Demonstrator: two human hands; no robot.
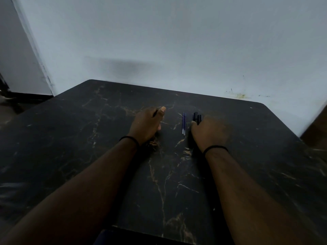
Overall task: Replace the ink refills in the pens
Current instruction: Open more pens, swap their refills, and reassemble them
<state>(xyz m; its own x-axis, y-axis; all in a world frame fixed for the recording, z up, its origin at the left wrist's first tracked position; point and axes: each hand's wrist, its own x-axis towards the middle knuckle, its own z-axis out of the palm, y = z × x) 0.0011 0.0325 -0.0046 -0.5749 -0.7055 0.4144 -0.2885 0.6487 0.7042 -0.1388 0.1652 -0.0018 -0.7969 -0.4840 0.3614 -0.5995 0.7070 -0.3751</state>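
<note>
Two thin blue ink refills point(183, 123) lie side by side on the dark marble table point(106, 138), between my hands. Just right of them lie two black pens point(197, 117), their far ends sticking out past my fingers. My right hand point(209, 132) sits over the near part of the pens, fingers curled down onto them; the grip itself is hidden by the back of the hand and is slightly blurred. My left hand point(147, 124) rests on its side on the table left of the refills, fingers loosely curled and thumb straight, with nothing plainly held.
The table's far edge meets a pale wall point(177, 41). Its left corner borders a dark floor area point(17, 99), and its near edge runs along the bottom of the view. A black band circles each wrist.
</note>
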